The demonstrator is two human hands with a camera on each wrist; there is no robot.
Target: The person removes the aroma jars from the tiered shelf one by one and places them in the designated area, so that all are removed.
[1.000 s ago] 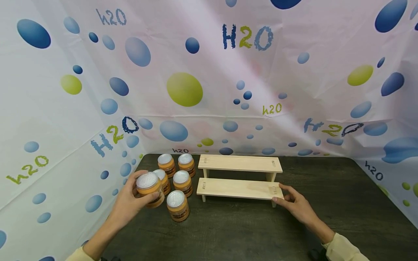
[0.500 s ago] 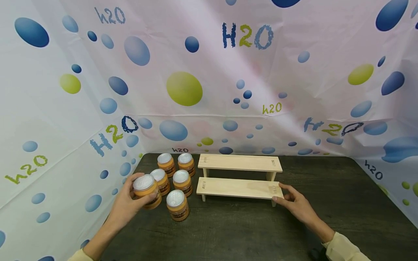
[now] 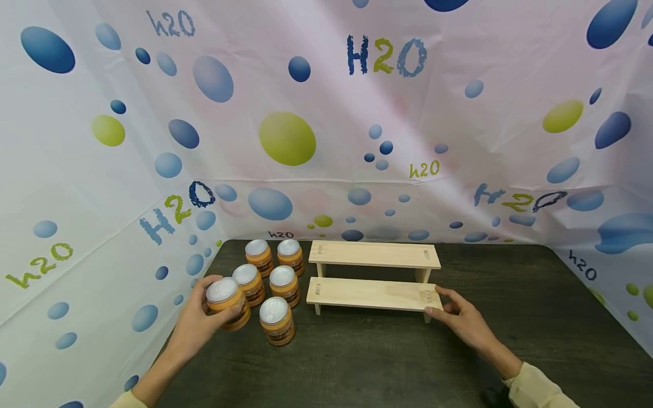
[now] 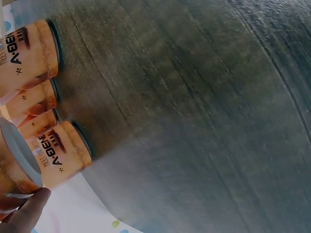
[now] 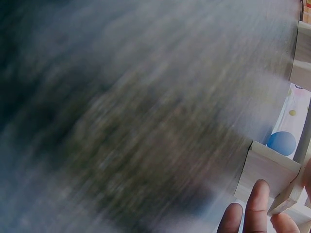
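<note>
My left hand [image 3: 199, 317] grips an orange-labelled jar [image 3: 232, 314] with a ridged silver lid, thumb on the near side and fingers round the far side. In the left wrist view, this jar [image 4: 12, 165] shows its pale base rim, apart from the table. Several similar jars stand close by, one [image 3: 278, 328] in front to the right and another [image 3: 250, 283] just behind. With thumb and fingers, my right hand [image 3: 466, 323] holds the right end of the lower step of a pale wooden two-step shelf [image 3: 374, 293]. Fingers [image 5: 256, 208] lie by its leg [image 5: 269, 167] in the right wrist view.
The upper step [image 3: 374, 254] of the shelf stands behind the lower one. All this is on a dark wood-grain table [image 3: 347, 362]. A white sheet [image 3: 336, 102] with coloured dots and H2O lettering hangs behind and along both sides.
My left hand has moved slightly left and down with the jar, uncovering more of the jar behind it. The right hand and the shelf have stayed in place.
</note>
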